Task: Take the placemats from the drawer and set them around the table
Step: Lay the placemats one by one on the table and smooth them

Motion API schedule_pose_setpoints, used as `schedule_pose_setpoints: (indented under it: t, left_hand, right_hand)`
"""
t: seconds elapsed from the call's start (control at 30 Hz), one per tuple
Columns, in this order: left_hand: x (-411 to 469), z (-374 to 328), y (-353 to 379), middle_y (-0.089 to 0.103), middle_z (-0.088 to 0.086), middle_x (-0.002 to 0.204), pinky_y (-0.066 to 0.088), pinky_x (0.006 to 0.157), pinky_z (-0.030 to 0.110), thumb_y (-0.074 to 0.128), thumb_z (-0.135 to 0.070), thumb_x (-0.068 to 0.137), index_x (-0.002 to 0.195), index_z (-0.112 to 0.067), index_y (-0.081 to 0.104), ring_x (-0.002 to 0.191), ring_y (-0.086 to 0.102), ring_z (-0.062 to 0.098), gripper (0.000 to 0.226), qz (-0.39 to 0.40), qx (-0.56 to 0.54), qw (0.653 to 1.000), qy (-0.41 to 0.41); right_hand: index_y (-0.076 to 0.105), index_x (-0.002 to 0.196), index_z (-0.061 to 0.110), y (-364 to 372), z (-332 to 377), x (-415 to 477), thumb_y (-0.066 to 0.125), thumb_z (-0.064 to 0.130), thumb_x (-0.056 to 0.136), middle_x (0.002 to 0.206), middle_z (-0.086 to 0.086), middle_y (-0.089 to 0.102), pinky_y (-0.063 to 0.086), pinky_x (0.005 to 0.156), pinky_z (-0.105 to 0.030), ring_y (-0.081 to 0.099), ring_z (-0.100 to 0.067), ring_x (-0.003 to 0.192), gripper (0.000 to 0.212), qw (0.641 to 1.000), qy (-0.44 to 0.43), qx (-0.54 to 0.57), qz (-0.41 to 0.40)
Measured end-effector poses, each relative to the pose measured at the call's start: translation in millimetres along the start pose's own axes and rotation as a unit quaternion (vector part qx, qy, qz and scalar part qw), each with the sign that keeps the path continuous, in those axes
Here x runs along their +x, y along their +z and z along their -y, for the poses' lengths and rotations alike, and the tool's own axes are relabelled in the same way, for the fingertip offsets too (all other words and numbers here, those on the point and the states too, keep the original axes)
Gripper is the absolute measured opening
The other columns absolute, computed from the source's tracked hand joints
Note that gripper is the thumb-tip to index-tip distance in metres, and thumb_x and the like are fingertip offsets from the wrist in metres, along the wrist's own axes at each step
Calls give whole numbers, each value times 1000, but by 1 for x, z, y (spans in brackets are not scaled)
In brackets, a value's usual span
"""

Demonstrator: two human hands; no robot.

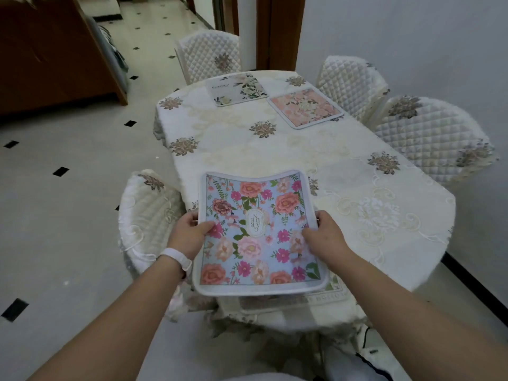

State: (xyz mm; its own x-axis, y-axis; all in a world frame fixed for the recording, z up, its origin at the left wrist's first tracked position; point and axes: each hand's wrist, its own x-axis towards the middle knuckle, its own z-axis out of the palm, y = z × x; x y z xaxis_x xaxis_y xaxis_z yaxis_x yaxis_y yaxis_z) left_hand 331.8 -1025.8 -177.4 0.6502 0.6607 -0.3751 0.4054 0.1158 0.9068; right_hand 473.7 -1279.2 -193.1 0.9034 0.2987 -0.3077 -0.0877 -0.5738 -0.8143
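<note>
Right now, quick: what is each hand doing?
Left hand: grips the left edge of the blue floral placemat, thumb on top.
Right hand: grips the right edge of the same placemat, thumb on top.

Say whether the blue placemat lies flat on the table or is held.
Held, not flat: the left hand and right hand pinch the sides of the blue placemat, and it bows between them.

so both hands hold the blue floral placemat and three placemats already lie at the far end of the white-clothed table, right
Not three: the head view shows two at the far end of the table, a cream floral placemat and a pink floral placemat. The left hand and right hand do hold the blue floral placemat.
</note>
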Motion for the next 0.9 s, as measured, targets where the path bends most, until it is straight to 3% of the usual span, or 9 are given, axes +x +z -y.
schedule_pose_setpoints:
  t: [0.13, 0.3, 0.57, 0.7, 0.8, 0.9]
  left_hand:
    - [9, -7, -77, 75, 2, 75, 54, 46, 26, 72, -17, 84, 89, -20, 63, 61, 72, 19, 11, -11, -28, 999, 20]
    - [22, 5, -186, 76, 5, 77, 56, 54, 33, 72, -17, 84, 93, -16, 64, 67, 73, 27, 12, -29, -70, 997, 8]
    - [29, 50, -347, 75, 12, 78, 58, 63, 42, 72, -15, 83, 93, -13, 63, 67, 72, 32, 13, -94, -131, 987, -27]
    - [30, 67, -402, 75, 12, 76, 57, 61, 40, 70, -13, 84, 93, -13, 63, 65, 72, 30, 11, -120, -149, 981, -37]
    - [37, 75, -429, 74, 12, 74, 56, 58, 38, 69, -11, 86, 92, -12, 62, 62, 71, 30, 10, -137, -158, 977, -45]
    - [54, 75, -444, 72, 20, 81, 58, 69, 48, 68, -10, 86, 94, -10, 61, 67, 69, 34, 10, -146, -181, 971, -55]
  right_hand:
    - [52, 97, 29, 51, 48, -18, 59, 12, 87, 91, 0, 66, 53, 56, -31, 68, -19, 75, 20, 1000, -15, 25, 10]
    - [54, 100, 23, 136, 109, -47, 58, 10, 87, 90, -4, 67, 59, 59, -38, 69, -24, 74, 19, 998, -44, 26, 35]
    - [53, 97, 27, 275, 187, -78, 60, 18, 88, 92, 2, 68, 60, 63, -37, 71, -16, 74, 15, 994, -72, -19, 83]
    - [52, 95, 34, 325, 215, -84, 61, 20, 88, 91, 7, 69, 54, 47, -22, 71, -8, 65, 18, 989, -93, -46, 110]
    - [54, 99, 33, 351, 231, -79, 61, 19, 88, 92, 6, 71, 56, 49, -24, 72, -9, 65, 19, 984, -98, -41, 141]
    - [54, 98, 34, 372, 248, -61, 60, 21, 86, 91, 7, 71, 56, 50, -26, 72, -9, 66, 19, 980, -102, -57, 158]
